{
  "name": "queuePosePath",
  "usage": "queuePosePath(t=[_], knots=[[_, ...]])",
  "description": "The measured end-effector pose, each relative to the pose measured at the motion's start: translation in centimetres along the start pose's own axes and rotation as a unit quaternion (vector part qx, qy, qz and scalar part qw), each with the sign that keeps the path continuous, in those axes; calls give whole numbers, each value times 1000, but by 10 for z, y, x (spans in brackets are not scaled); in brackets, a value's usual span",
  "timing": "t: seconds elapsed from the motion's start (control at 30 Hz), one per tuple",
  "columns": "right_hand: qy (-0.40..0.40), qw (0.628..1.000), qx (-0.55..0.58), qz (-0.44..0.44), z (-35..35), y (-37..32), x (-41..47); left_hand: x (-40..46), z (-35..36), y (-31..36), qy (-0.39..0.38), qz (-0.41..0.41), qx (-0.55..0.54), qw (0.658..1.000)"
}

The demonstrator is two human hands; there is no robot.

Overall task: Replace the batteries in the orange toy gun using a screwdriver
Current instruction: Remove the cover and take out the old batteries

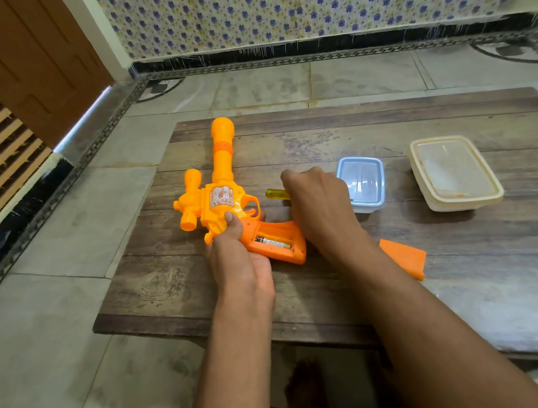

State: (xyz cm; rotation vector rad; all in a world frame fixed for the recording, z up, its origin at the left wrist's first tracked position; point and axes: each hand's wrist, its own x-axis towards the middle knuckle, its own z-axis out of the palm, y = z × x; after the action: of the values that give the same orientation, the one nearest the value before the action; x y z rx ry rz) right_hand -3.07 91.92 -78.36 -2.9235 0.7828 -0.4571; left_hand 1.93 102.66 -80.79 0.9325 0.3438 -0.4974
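While the left hand [233,258] grips the orange toy gun [224,202] lying on the desk [320,137], its open battery bay [273,242] angles toward the nearer right hand [317,198], whose fingers curl around a yellow-handled screwdriver [276,194].

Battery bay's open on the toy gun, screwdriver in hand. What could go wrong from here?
1. The battery lies exposed in the open bay of the toy gun; tilting it in the left hand could drop it out.
2. The cover lies loose near the table edge, under the right forearm; a sweep could knock it off.
3. The right hand holds the screwdriver close to the blue container and could bump it.
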Motion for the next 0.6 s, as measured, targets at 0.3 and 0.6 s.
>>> queuePosePath(t=[0.3, 0.6], knots=[[133, 976, 169, 32, -7, 13, 3, -4, 1, 5, 5, -8, 12, 1000], [167, 906, 387, -20, -16, 7, -7, -4, 4, 6, -6, -3, 35, 999]])
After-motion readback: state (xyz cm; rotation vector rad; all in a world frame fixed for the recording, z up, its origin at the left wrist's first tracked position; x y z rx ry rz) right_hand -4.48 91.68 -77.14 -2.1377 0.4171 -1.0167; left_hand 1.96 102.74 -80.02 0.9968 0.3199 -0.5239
